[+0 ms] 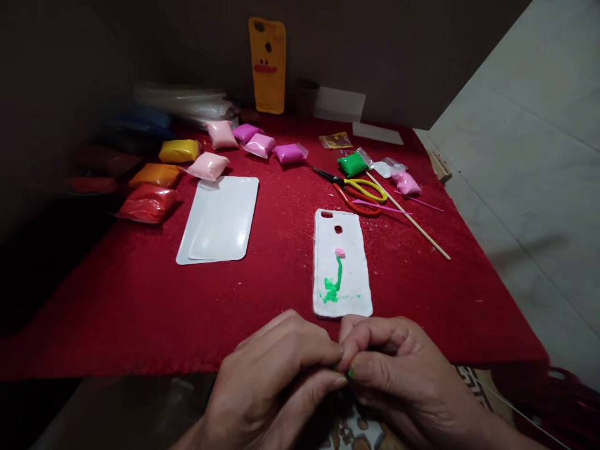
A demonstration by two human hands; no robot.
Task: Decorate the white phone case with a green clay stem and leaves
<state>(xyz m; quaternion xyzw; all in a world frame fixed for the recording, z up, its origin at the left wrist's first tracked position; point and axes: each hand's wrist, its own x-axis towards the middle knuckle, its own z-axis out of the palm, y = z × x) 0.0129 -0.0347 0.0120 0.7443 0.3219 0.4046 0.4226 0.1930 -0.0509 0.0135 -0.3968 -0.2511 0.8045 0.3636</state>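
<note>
My left hand (pixel 281 369) and my right hand (pixel 398 362) meet at the table's front edge, fingertips pinched together. A tiny bit of green clay (pixel 350 373) shows between them; most of it is hidden by the fingers. Just beyond lies a white clay-covered phone case (pixel 349 275) with two cutouts near its top. On it are a pink clay flower bud (pixel 340 253), a green clay stem (pixel 339 272) and smeared green patches near the bottom.
Scissors (pixel 356 190) and a wooden stick (pixel 412 219) lie behind the case. White boards (pixel 215 219) are at left. Clay packets, including red (pixel 147 203), yellow (pixel 179 150) and green (pixel 352 164), spread across the red cloth (pixel 281 281). An orange phone case (pixel 269 81) stands at the back.
</note>
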